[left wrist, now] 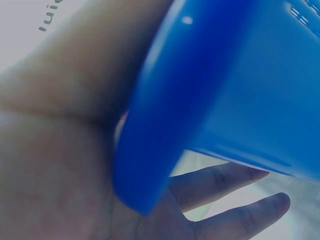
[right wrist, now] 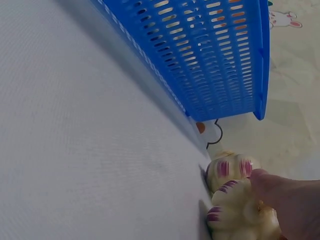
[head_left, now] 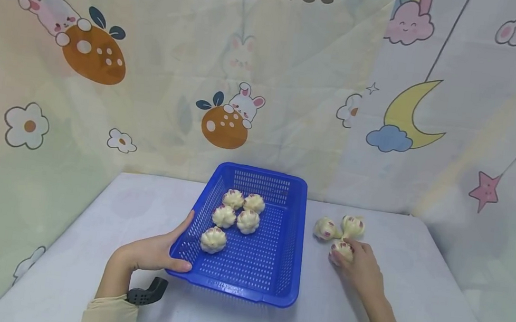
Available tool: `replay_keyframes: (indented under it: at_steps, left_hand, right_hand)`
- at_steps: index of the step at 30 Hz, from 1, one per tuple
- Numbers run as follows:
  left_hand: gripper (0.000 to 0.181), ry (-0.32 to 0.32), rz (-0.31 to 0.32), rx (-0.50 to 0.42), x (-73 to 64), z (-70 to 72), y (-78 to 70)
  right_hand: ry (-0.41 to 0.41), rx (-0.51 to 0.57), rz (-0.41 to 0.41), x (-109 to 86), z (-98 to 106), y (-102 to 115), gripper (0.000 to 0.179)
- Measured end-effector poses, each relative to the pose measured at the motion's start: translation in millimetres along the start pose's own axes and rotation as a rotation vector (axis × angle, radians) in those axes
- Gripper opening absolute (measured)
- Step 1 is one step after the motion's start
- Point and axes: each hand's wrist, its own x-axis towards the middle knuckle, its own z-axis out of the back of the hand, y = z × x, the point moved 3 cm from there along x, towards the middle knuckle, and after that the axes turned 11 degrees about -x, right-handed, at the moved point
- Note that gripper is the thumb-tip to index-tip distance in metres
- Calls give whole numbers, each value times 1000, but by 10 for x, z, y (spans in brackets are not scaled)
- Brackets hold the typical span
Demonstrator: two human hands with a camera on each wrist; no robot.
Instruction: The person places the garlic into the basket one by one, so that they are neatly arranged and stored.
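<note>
Holding the blue basket [head_left: 287,249] by its near-left rim, the left hand [head_left: 152,252] steadies five garlic bulbs [head_left: 213,239] inside while the right hand [head_left: 360,268] grips one of three bulbs [head_left: 342,249] on the table [head_left: 413,306].

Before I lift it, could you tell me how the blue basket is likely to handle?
The blue basket is thin perforated plastic, so probably light and slightly flexible. Its smooth rim may slip in the left hand. The five garlic bulbs lie loose inside and would likely roll if it tips.
</note>
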Motion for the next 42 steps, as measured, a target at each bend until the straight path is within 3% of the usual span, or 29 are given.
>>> replay_keyframes:
  at_steps: [6, 12, 21, 32, 42]
  left_hand:
    - [119, -3, -5, 10, 6, 3, 11]
    - [120, -5, 6, 6, -4, -7, -8]
    - [120, -16, 13, 14, 1, -9, 17]
    - [120, -15, 25, 4, -4, -14, 1]
    - [121, -18, 19, 11, -6, -12, -11]
  right_hand:
    - [3, -27, 39, -12, 73, 26, 55]
    - [72, -29, 85, -20, 157, 42, 57]
    - [101, -61, 180, -61, 288, 65, 63]
    - [193, -20, 175, -48, 335, 17, 60]
    - [154, 13, 170, -40, 293, -36, 51]
